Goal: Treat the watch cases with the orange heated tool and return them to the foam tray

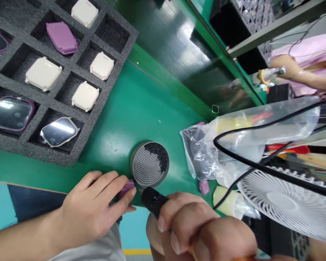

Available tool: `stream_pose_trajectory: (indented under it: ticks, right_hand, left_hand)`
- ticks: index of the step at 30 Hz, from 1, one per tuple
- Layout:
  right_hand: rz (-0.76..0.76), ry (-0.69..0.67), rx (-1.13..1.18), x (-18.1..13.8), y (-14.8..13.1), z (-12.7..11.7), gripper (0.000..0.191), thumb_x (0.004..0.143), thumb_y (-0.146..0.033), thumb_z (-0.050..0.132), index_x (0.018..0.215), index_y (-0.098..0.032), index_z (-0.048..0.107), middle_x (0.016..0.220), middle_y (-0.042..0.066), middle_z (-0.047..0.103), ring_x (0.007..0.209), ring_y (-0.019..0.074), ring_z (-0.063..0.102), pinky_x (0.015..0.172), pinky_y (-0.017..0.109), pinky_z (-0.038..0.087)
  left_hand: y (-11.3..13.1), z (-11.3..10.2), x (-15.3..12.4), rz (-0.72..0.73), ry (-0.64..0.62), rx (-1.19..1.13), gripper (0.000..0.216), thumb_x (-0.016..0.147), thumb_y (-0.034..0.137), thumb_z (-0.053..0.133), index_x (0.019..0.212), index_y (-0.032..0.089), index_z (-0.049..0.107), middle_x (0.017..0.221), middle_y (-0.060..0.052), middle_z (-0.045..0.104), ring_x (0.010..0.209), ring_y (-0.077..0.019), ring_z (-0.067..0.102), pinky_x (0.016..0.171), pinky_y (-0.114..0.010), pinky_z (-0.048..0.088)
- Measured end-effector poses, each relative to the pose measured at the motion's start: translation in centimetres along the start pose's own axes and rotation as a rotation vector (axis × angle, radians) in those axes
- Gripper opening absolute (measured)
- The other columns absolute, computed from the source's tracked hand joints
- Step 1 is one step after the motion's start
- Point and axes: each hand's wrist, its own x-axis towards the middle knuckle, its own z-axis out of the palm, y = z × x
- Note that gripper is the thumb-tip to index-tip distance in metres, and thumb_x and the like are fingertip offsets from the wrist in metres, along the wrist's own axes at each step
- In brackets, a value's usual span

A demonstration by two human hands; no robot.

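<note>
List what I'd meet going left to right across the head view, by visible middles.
Dark foam tray → left hand → purple part → round dish → right hand → white fan grille.

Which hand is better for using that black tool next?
Probably the right hand: it grips the tool, pointed close to the purple case that the left hand holds.

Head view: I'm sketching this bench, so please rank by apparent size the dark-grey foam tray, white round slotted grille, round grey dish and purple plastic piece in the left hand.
1. Foam tray, partly out of frame
2. White slotted grille, also cropped
3. Round grey dish
4. Purple piece, partly hidden by the left hand
</note>
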Motion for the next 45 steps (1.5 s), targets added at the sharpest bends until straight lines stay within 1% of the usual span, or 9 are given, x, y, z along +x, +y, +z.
stream_pose_trajectory:
  ticks: [11,17,21,25,29,33,38,41,45]
  right_hand:
    - [0.133,-0.121,-0.116,2.5,-1.1,1.7,0.039,0.106,-0.035,0.041,0.07,-0.026,0.052,0.05,-0.009,0.047,0.041,0.0107,0.053,0.044,0.027,0.049]
    - [0.244,-0.312,-0.116,3.1,-1.3,0.8,0.036,0.105,-0.038,0.046,0.073,-0.028,0.059,0.049,-0.008,0.05,0.046,0.0138,0.061,0.047,0.031,0.056]
    - [0.164,-0.272,-0.053,3.2,-0.5,0.7,0.046,0.109,-0.04,0.03,0.073,-0.027,0.057,0.049,-0.007,0.054,0.048,0.0122,0.063,0.046,0.028,0.054]
    - [0.215,-0.354,-0.056,3.2,-0.3,0.9,0.039,0.106,-0.042,0.036,0.084,-0.028,0.064,0.056,-0.006,0.057,0.054,0.0152,0.065,0.049,0.033,0.055]
    - [-0.033,-0.059,0.002,2.5,-0.2,1.9,0.025,0.102,-0.043,0.048,0.12,-0.032,0.06,0.073,-0.007,0.057,0.051,0.0119,0.058,0.046,0.032,0.052]
    - [-0.103,0.195,-0.045,2.2,-0.3,3.0,0.025,0.103,-0.035,0.04,0.122,-0.026,0.054,0.083,-0.005,0.061,0.057,0.0111,0.059,0.049,0.034,0.053]
    - [-0.081,0.119,-0.071,2.4,0.3,2.7,0.03,0.105,-0.031,0.03,0.122,-0.027,0.055,0.083,-0.004,0.063,0.058,0.0131,0.062,0.047,0.036,0.055]
    - [-0.075,0.218,-0.08,2.4,0.8,3.0,0.024,0.103,-0.037,0.043,0.122,-0.028,0.055,0.082,-0.005,0.062,0.056,0.0122,0.059,0.045,0.036,0.054]
    - [-0.1,0.216,-0.081,2.5,1.0,3.7,0.026,0.1,-0.041,0.051,0.121,-0.025,0.055,0.081,-0.006,0.061,0.055,0.0114,0.058,0.042,0.034,0.052]
  left_hand:
    - [0.1,0.2,0.2,-0.018,0.012,-0.023,0.027,0.097,0.035,0.072,0.121,0.025,0.076,0.129,-0.001,0.074,0.113,-0.0236,0.064,0.09,-0.041,0.043]
    - [0.2,0.1,0.2,-0.018,0.023,-0.023,0.026,0.097,0.034,0.072,0.12,0.023,0.076,0.126,-0.001,0.076,0.112,-0.024,0.063,0.09,-0.041,0.043]
    - [0.2,0.1,0.1,-0.028,0.018,-0.025,0.025,0.097,0.035,0.072,0.118,0.023,0.077,0.126,-0.001,0.075,0.112,-0.0243,0.064,0.091,-0.041,0.043]
    - [0.1,0.3,-0.1,-0.025,0.021,-0.04,0.022,0.097,0.035,0.072,0.115,0.024,0.077,0.128,-0.001,0.074,0.113,-0.024,0.065,0.091,-0.041,0.044]
    - [0.1,0.4,-0.2,-0.03,0.058,0.02,0.028,0.095,0.038,0.076,0.12,0.025,0.076,0.123,-0.002,0.075,0.111,-0.0234,0.066,0.093,-0.04,0.044]
    - [-0.1,0.0,-0.2,0.014,0.086,0.0,0.031,0.097,0.038,0.072,0.12,0.017,0.075,0.129,-0.009,0.074,0.12,-0.0292,0.064,0.103,-0.047,0.044]
    - [-0.3,-0.1,-0.4,0.05,0.025,-0.065,0.03,0.098,0.018,0.061,0.125,0.013,0.074,0.137,-0.01,0.071,0.125,-0.0309,0.063,0.111,-0.051,0.043]
    - [-0.2,0.0,-0.4,0.006,0.075,-0.028,0.025,0.095,0.022,0.07,0.119,0.014,0.076,0.124,-0.009,0.076,0.114,-0.0277,0.066,0.107,-0.049,0.046]
    - [-0.2,-0.2,-0.2,0.012,0.048,-0.078,0.027,0.098,0.02,0.061,0.119,0.014,0.076,0.135,-0.01,0.072,0.124,-0.0302,0.064,0.109,-0.05,0.045]
